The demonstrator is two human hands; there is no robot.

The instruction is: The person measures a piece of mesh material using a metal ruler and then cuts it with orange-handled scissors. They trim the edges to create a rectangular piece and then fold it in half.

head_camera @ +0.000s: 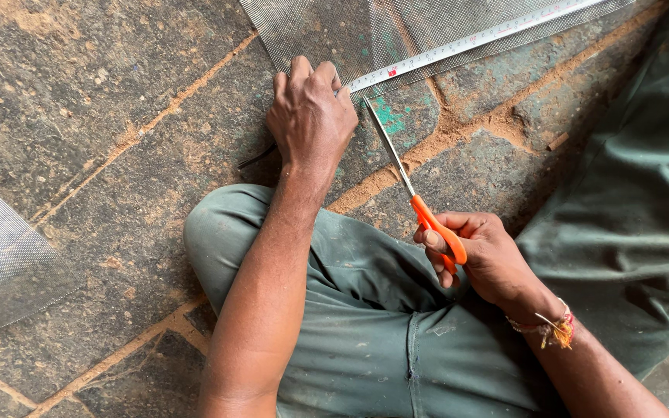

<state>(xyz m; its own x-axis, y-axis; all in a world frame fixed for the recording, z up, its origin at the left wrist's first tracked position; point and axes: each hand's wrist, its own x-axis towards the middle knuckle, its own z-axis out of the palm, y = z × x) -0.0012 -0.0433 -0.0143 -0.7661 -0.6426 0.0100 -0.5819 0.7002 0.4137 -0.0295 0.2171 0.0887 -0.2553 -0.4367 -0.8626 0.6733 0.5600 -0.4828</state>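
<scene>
Scissors (412, 193) at mesh (334, 31) edge — stone floor (102, 116) open leftward

The floor (102, 93) is rough dark stone slabs, worn and dusty; sandy brown joints (156, 120) run slantwise between them, and loose sand gathers along the seams. A green paint smear (387, 116) marks one slab near the top edge; soft, even daylight.

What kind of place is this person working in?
Probably an informal workshop or work site, on the ground: a rough stone-slab floor with sandy joints, sheets of fine wire mesh under a measuring tape, and orange-handled scissors.
</scene>
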